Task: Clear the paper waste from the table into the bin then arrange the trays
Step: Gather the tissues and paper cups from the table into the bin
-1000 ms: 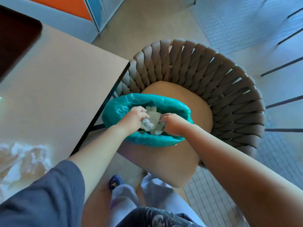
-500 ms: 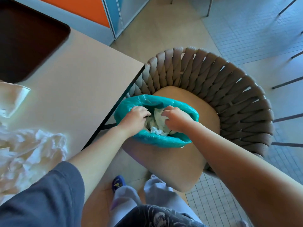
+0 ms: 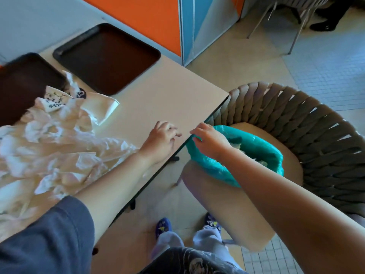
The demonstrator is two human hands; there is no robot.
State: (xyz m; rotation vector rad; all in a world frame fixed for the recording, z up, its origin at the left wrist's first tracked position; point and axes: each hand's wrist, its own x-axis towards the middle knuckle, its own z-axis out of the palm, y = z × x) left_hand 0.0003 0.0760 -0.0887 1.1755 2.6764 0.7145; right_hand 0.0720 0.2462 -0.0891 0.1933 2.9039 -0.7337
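Note:
A heap of crumpled white paper (image 3: 49,151) covers the left of the beige table (image 3: 158,95). Two dark brown trays lie at the back: one (image 3: 106,56) bare, the other (image 3: 21,86) partly under the paper. A bin lined with a teal bag (image 3: 256,153) stands on a woven chair's seat, with white paper inside. My left hand (image 3: 161,139) hovers over the table's right edge, fingers loosely spread, holding nothing. My right hand (image 3: 211,141) is at the bin's near-left rim, fingers loose and empty.
The woven grey chair (image 3: 316,135) curves round the bin, pressed against the table's right corner. An orange and blue partition (image 3: 177,20) stands behind the table. Metal chair legs (image 3: 294,26) and someone's dark shoes (image 3: 324,24) are far right. My slippered feet (image 3: 164,228) stand below.
Both hands have come up out of the bin, leaving the paper inside. My left hand has moved left over the table edge. The view has swung left, showing the trays and paper heap.

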